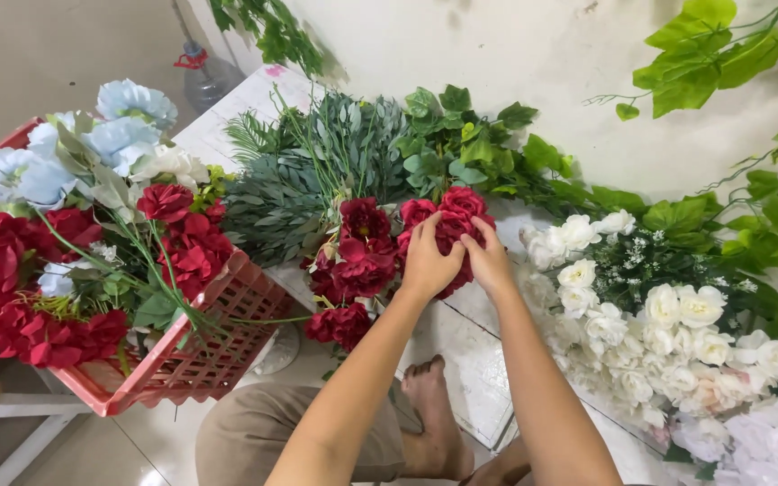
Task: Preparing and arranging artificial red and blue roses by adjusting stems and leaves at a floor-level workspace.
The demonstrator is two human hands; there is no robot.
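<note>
We look down from a head-worn camera at our two bare arms reaching forward over a white tiled floor. Our left hand (429,259) and right hand (488,261) meet on a cluster of dark red artificial flowers (454,216), which lies on the floor against the foot of the white wall (533,54). Both hands curl loosely around the blooms, fingers bent and pressed into the petals. They look like they are gripping or gathering the heads, though we cannot tell how firmly.

Just left of the hands lie more dark red blooms (357,256), touching the held cluster and loose on the floor. Behind them, along the wall, a heap of grey-green leafy sprigs (317,171) and brighter green ivy-like leaves (479,144) is spread out. At the right edge of the floor, a large mass of white artificial roses (668,333) lies apart from the hands, with more green foliage (749,225) behind it.

At the left, a red plastic crate (218,351) stands raised off the floor, already full of red flowers (38,297) and pale blue flowers (92,144), stems jutting out.

We judge the work to be somewhere in the middle: the crate holds a good load, yet the red cluster is only now in hand, and the loose reds, the greenery and the white roses all lie unsorted on the floor.

Below, a bent knee and bare foot (429,396) rest on the tiles.
</note>
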